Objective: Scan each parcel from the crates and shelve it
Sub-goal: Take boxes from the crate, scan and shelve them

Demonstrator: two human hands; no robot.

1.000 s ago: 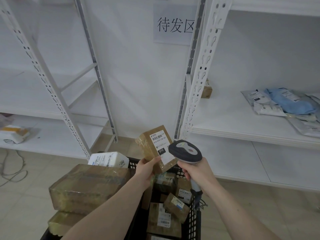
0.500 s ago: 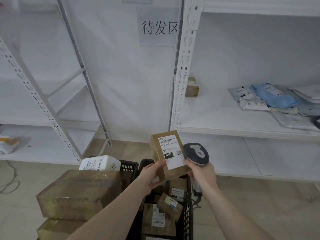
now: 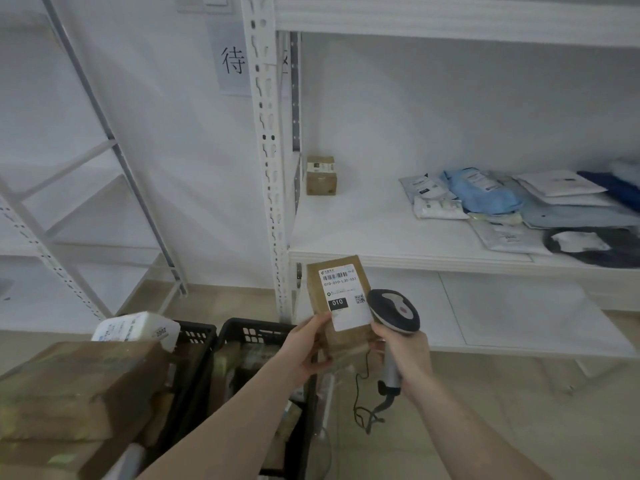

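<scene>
My left hand [image 3: 306, 344] grips a small brown cardboard parcel [image 3: 337, 303] by its lower edge, label facing me with a barcode and "010". Right beside it, my right hand [image 3: 403, 355] grips the handle of a grey barcode scanner [image 3: 394, 311], whose head sits against the parcel's right edge. Both are held up in front of the white shelf [image 3: 398, 259]. Below them stand two black crates [image 3: 258, 336] with more brown parcels inside.
A small brown box [image 3: 321, 175] stands at the shelf's back left; soft mail bags [image 3: 485, 199] in white, blue and grey lie at its right. A large taped brown parcel [image 3: 79, 389] and a white parcel [image 3: 136, 329] top the left crate. White shelf upright [image 3: 266, 150] stands between.
The view has swung right toward the shelf. The parcel and scanner have risen and shifted right together, the parcel now more upright and close to the shelf's front edge.
</scene>
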